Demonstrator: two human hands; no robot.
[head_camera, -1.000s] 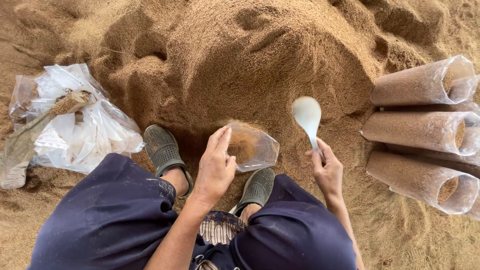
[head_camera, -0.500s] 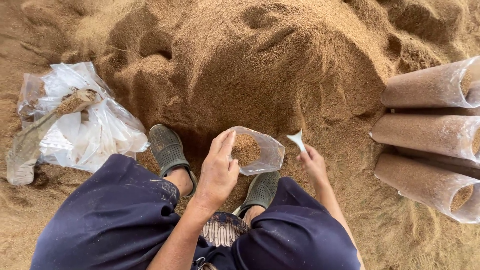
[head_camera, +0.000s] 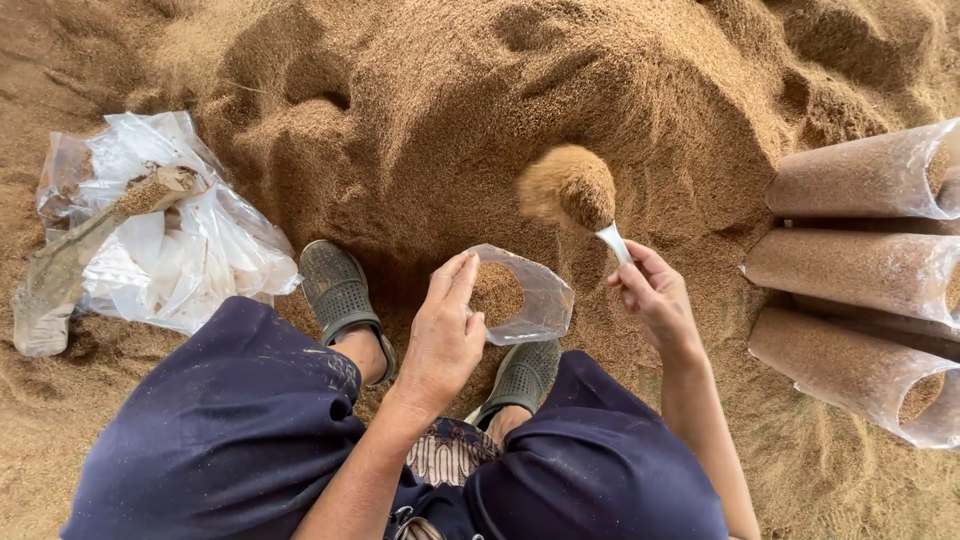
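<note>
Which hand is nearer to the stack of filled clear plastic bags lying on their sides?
Right. The right hand, holding a heaped white scoop, is beside the stack of filled clear plastic bags. The left hand is farther away, gripping the open clear plastic bag.

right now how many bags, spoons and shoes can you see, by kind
filled clear bags lying at the right: 3
clear bag held open in the left hand, part filled: 1
heaped white spoon in the right hand: 1
green shoes: 2
pile of empty clear bags: 1
total: 8
</note>
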